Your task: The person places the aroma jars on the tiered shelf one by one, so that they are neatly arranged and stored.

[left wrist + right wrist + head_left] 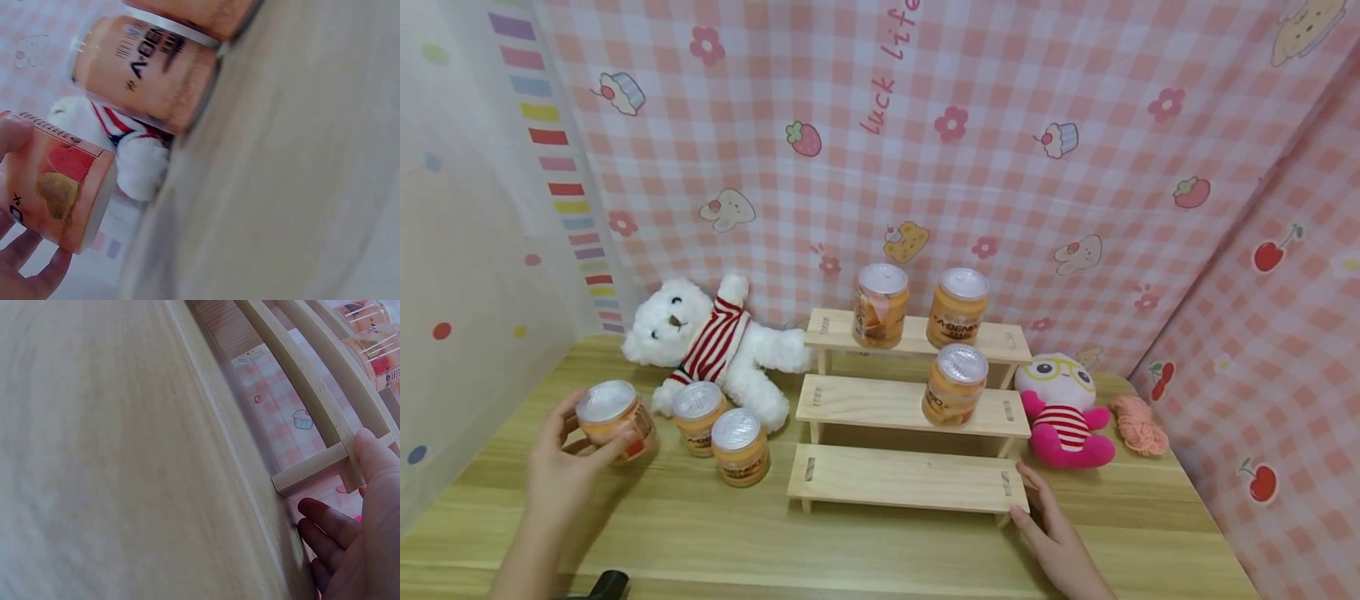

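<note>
My left hand (561,467) grips an orange can (617,421) with a clear, ribbed lid, thumb on its near side. In the left wrist view the can (59,181) shows red and yellow hearts and appears raised off the table. Two similar cans (698,421) (741,450) stand just to its right. My right hand (1048,525) holds the right end of the lowest step of a three-step wooden display shelf (902,477), thumb at the front edge. In the right wrist view the other fingers (328,522) hang below the board, and the index finger is mostly hidden.
Two cans (880,308) (958,308) stand on the top step, and one can (955,387) on the middle step's right. A white teddy bear (711,333) lies left, a pink plush toy (1066,417) and yarn (1141,427) right. A black object (608,586) lies at the front edge.
</note>
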Demonstrator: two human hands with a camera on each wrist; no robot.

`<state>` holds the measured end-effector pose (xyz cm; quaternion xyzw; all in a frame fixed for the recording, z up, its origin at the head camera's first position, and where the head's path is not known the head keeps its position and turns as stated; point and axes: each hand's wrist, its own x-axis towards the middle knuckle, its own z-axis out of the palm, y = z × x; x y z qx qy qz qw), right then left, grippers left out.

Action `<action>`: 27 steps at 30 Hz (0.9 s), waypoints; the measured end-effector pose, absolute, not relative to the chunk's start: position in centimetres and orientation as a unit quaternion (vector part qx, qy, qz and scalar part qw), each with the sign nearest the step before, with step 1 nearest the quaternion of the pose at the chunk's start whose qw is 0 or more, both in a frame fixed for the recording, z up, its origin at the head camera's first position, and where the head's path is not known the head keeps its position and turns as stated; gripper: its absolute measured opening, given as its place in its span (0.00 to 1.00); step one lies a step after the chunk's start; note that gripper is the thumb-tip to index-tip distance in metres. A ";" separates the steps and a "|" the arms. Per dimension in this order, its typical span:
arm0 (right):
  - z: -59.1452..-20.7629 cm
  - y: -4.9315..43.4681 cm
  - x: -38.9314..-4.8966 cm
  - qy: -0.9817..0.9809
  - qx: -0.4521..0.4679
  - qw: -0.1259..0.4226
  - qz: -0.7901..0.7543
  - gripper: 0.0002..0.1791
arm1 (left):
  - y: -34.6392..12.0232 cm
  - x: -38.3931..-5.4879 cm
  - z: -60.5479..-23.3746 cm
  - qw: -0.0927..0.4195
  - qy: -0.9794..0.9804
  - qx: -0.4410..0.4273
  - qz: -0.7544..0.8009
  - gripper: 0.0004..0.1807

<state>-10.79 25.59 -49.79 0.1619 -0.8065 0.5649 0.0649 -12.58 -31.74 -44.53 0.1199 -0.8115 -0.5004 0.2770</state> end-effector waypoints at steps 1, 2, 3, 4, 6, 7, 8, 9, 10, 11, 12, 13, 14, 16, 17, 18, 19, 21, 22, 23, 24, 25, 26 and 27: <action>-49.8 25.6 -10.8 -0.807 0.162 0.065 0.565 0.29 | -31.7 -12.5 -44.4 0.281 -0.812 0.122 -0.498 0.44; -49.8 25.6 -10.8 -0.807 0.162 0.065 0.564 0.29 | -31.6 -12.5 -44.2 0.285 -0.812 0.124 -0.495 0.44; -49.8 25.6 -10.8 -0.807 0.162 0.065 0.564 0.29 | -31.6 -12.5 -44.0 0.285 -0.811 0.124 -0.495 0.44; -49.8 25.7 -10.8 -0.808 0.162 0.064 0.563 0.29 | -31.5 -12.4 -43.8 0.286 -0.811 0.125 -0.495 0.44; -49.8 25.7 -10.7 -0.809 0.160 0.063 0.563 0.29 | -31.3 -12.4 -43.3 0.288 -0.809 0.126 -0.497 0.45; -49.8 25.7 -10.7 -0.809 0.159 0.062 0.563 0.29 | -31.1 -12.3 -43.1 0.287 -0.809 0.126 -0.498 0.45; -49.8 25.7 -10.7 -0.809 0.158 0.060 0.563 0.29 | -31.0 -12.3 -42.8 0.289 -0.808 0.125 -0.499 0.45; -49.8 25.6 -10.7 -0.809 0.157 0.060 0.564 0.29 | -30.9 -12.2 -42.5 0.291 -0.806 0.124 -0.500 0.45; -49.8 25.6 -10.7 -0.809 0.156 0.059 0.564 0.29 | -30.6 -12.2 -42.1 0.296 -0.804 0.123 -0.501 0.45; -49.8 25.6 -10.8 -0.808 0.155 0.059 0.565 0.29 | -30.4 -12.1 -41.8 0.300 -0.801 0.120 -0.505 0.45; -49.8 25.6 -10.8 -0.809 0.155 0.060 0.564 0.29 | -30.2 -12.1 -41.4 0.305 -0.798 0.117 -0.507 0.45; -49.8 25.6 -10.8 -0.810 0.154 0.061 0.563 0.29 | -30.0 -12.1 -41.1 0.310 -0.795 0.113 -0.509 0.46; -49.8 25.6 -10.8 -0.811 0.154 0.062 0.562 0.29 | -29.8 -12.0 -40.8 0.316 -0.792 0.109 -0.511 0.45; -49.8 25.6 -10.8 -0.812 0.155 0.065 0.559 0.29 | -29.3 -12.0 -40.2 0.322 -0.787 0.100 -0.517 0.46; -49.8 25.6 -10.8 -0.813 0.156 0.065 0.557 0.29 | -29.0 -12.0 -40.0 0.324 -0.787 0.095 -0.517 0.46; -49.8 25.6 -10.8 -0.813 0.157 0.065 0.557 0.29 | -28.8 -11.9 -39.7 0.324 -0.786 0.092 -0.518 0.46; -49.8 25.6 -10.8 -0.813 0.157 0.065 0.557 0.29 | -28.5 -11.9 -39.5 0.325 -0.787 0.087 -0.518 0.46; -49.8 25.6 -10.7 -0.812 0.158 0.064 0.558 0.29 | -28.0 -11.8 -39.0 0.328 -0.785 0.078 -0.520 0.46; -49.8 25.6 -10.7 -0.812 0.158 0.064 0.558 0.29 | -27.7 -11.8 -38.7 0.330 -0.785 0.073 -0.520 0.45; -49.7 25.6 -10.7 -0.812 0.158 0.063 0.558 0.29 | -27.4 -11.8 -38.5 0.331 -0.784 0.070 -0.520 0.46; -49.7 25.6 -10.7 -0.813 0.156 0.064 0.557 0.29 | -27.2 -11.8 -38.2 0.332 -0.783 0.067 -0.522 0.46; -49.7 25.6 -10.7 -0.814 0.154 0.065 0.556 0.29 | -26.9 -11.9 -38.0 0.334 -0.782 0.061 -0.524 0.46; -49.7 25.7 -10.7 -0.815 0.151 0.065 0.555 0.29 | -26.7 -11.8 -37.8 0.333 -0.781 0.057 -0.525 0.46; -49.8 25.7 -10.7 -0.817 0.149 0.065 0.553 0.29 | -26.4 -11.8 -37.5 0.332 -0.781 0.054 -0.526 0.46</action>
